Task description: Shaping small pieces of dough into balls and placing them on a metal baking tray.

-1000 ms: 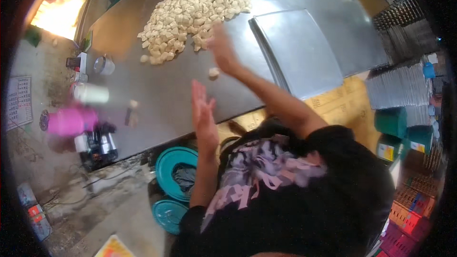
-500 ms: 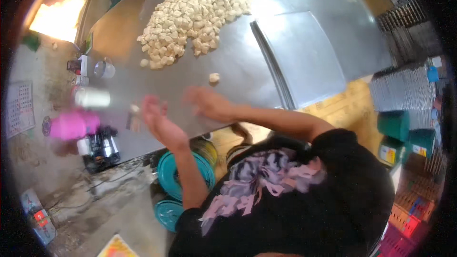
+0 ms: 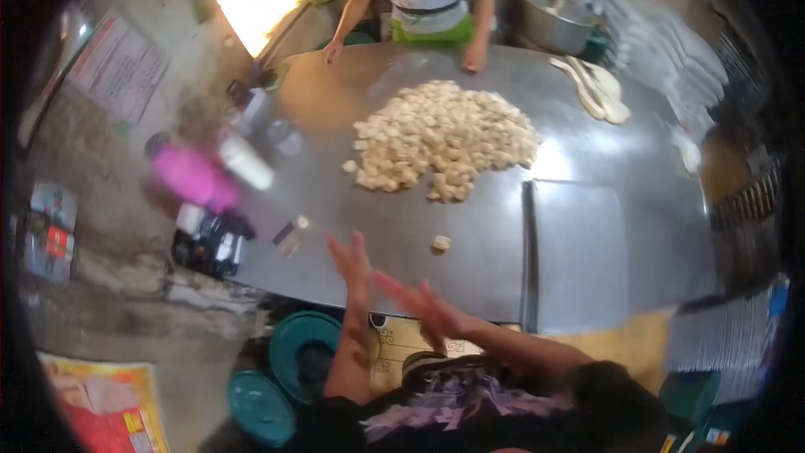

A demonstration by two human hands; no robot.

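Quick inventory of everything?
Metal table: one, grey, centre
Dough pieces: uncounted pile, cream, centre
Lone dough piece: one, cream, nearer
Long pieces: several, cream, far right
Tray: at least one, grey, right
Pot: one, grey, upper right
Other person: one, white-green apron, far side
Blurred container: one, pink, left
Round tubs: two, teal, lower left
Poster: one, red-yellow, lower left
Wall opening: one, glowing, upper left
Left hand: one, bare, front
Right hand: one, bare, front
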